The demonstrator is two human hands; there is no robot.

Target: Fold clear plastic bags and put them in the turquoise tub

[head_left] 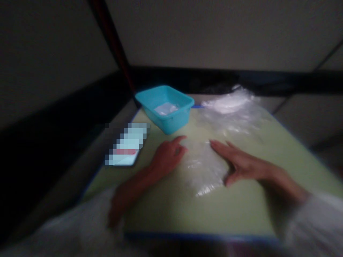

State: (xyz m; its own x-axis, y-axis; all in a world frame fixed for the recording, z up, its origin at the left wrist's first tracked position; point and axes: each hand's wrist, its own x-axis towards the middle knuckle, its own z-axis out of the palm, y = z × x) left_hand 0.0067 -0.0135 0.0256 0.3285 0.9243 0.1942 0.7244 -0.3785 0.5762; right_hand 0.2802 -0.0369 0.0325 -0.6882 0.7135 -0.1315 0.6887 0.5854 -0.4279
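A clear plastic bag (205,167) lies flat on the pale green table (187,210), between my two hands. My left hand (167,157) rests at the bag's left edge, index finger stretched toward it and the other fingers curled. My right hand (238,164) lies flat on the bag's right side with fingers stretched out and thumb apart. The picture is dim and blurred, so I cannot make out whether the left fingers pinch the plastic.
A turquoise plastic tub (166,107) with something white inside stands at the back of the table. A pile of clear plastic bags (233,107) lies at the back right. A phone (127,144) lies at the left edge. Walls close in behind.
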